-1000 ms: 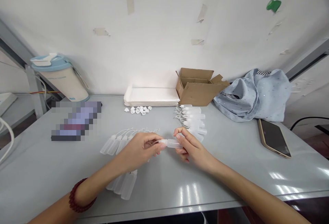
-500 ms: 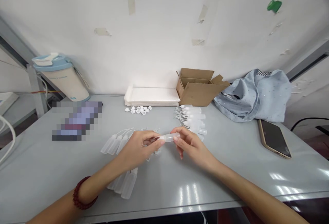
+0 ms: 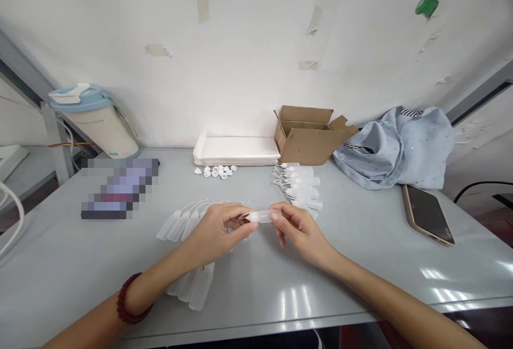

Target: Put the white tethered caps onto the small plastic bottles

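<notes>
A small translucent bottle (image 3: 263,216) lies level between my two hands. My left hand (image 3: 220,229) pinches its white cap end, and my right hand (image 3: 298,227) pinches the other end between thumb and fingers. Several similar bottles with thin loops (image 3: 176,226) lie just behind and left of my left hand, and more bottles (image 3: 200,286) lie under my left forearm, partly hidden. Another row of bottles (image 3: 302,182) lies beyond my right hand. Small white caps (image 3: 215,171) are scattered in front of a stack of white envelopes (image 3: 240,150).
An open cardboard box (image 3: 310,143) stands by the wall, beside a light blue cloth bag (image 3: 420,148). A phone (image 3: 428,215) lies at the right. At the left are a tumbler (image 3: 98,122) and a pixelated object (image 3: 122,187) on the grey table (image 3: 344,311).
The bottle and my hands have shifted very slightly, and the bottle is now nearly level. The fingers of my left hand have moved a little around its cap end.
</notes>
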{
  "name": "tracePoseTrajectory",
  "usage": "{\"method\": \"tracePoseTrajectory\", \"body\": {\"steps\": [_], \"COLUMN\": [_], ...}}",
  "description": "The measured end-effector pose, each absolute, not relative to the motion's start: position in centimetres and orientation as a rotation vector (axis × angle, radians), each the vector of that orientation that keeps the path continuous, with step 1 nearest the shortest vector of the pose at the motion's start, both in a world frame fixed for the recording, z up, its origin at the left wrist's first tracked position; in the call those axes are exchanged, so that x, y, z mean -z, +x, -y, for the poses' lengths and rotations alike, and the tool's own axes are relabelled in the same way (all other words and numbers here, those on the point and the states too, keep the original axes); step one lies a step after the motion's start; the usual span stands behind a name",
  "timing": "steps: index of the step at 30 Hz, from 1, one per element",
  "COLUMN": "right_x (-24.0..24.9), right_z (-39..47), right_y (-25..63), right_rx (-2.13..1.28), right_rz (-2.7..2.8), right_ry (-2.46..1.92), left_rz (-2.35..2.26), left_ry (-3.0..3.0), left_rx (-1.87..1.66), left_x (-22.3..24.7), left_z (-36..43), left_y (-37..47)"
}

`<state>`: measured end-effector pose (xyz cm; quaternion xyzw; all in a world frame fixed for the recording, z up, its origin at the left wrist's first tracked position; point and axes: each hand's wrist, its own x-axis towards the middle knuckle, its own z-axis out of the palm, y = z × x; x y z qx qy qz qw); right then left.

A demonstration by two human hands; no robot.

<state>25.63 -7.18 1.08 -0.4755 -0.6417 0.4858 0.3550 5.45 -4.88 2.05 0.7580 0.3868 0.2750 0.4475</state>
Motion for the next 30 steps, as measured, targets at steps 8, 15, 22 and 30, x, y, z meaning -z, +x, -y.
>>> {"method": "tracePoseTrajectory", "body": {"steps": [8, 15, 22, 30], "right_x": [-1.2, -0.9, -1.5, -1.8], "right_z": [7.5, 7.5, 6.9, 7.1], "right_y": [25.9, 25.9, 26.0, 25.9], "right_rx": [-1.010, -1.169, -1.457, -1.309], "right_rz": [1.763, 1.687, 1.483, 1.555], "right_ry": [-1.118, -1.149, -1.223, -1.166], "left_rz": [-0.976, -0.932, -0.826, -0.976], "left_ry": [1.664, 2.126, 2.613, 2.132], "left_rx": [-0.525, -0.686, -0.936, -0.700], "left_x": [-3.0, -1.9, 0.1, -2.1], "left_z": [5.3, 5.4, 5.2, 5.0], "left_y": [5.3, 5.4, 5.4, 5.5]}}
